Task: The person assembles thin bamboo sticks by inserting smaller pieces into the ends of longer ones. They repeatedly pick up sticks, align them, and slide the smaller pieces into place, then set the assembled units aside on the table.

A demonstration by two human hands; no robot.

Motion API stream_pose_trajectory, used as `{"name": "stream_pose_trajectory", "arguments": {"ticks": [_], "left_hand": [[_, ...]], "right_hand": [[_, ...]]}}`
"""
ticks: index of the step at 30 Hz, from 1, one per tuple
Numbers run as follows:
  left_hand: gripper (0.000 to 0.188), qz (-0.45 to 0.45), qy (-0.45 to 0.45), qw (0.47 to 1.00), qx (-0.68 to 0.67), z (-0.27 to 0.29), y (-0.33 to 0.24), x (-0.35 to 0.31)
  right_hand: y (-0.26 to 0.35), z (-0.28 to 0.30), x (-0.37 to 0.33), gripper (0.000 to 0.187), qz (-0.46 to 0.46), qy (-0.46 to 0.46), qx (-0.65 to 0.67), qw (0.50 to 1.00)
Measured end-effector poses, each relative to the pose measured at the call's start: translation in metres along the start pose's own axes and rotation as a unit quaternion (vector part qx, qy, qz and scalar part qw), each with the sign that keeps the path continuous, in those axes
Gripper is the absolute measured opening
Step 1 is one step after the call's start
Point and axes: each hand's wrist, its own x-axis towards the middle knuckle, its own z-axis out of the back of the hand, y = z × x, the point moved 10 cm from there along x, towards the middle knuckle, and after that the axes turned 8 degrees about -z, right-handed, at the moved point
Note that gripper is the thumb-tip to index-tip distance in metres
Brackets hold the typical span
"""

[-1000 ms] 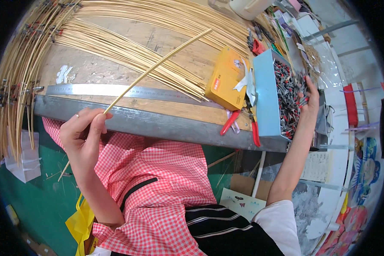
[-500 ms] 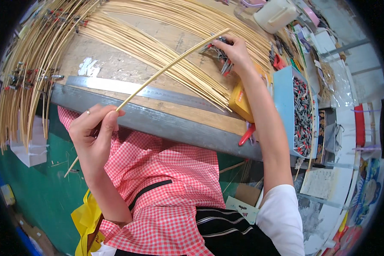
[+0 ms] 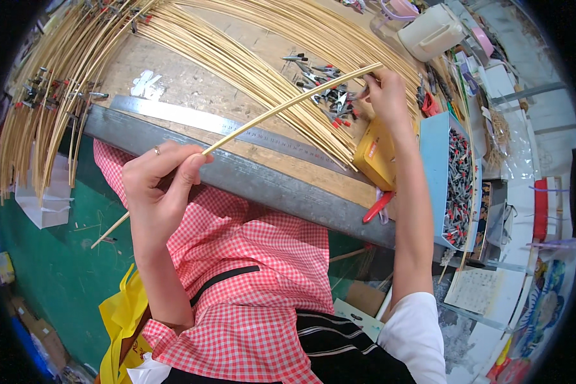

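Head view: left hand (image 3: 158, 189) grip narrow, pinching a bamboo strip (image 3: 269, 114) well left of the blue box (image 3: 434, 179); right hand (image 3: 390, 99) grip at the strip's far end, nearer the box, closure cannot be told; grey front edge (image 3: 249, 178) and bare desk (image 3: 189, 83) lie left of the box; strip slants up between both grips

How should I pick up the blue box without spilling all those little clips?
Probably best to grip the blue box by its two long side walls, coming in from its left and right, and keep it level. It is long and narrow, its left wall looks flat, and the open top shows lots of clips that a tilt could spill.
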Motion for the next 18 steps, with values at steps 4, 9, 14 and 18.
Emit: {"name": "stream_pose_trajectory", "arguments": {"ticks": [4,9,14,18], "left_hand": [[0.007,0.004,0.004,1.0,0.009,-0.002,0.0,0.001],[0.005,0.021,0.002,1.0,0.013,-0.006,0.006,0.0],[0.005,0.008,0.006,0.998,0.055,-0.011,0.011,-0.006],[0.005,-0.02,0.018,0.998,0.061,-0.024,0.009,-0.004]], "right_hand": [[0.003,0.004,-0.006,0.019,-0.019,0.002,-0.002,1.0],[0.006,0.016,-0.023,0.019,-0.076,-0.016,0.115,0.99],[0.051,-0.027,-0.095,0.02,-0.14,0.076,0.364,0.918],[0.06,-0.094,-0.154,0.018,-0.182,0.219,0.365,0.886]]}}
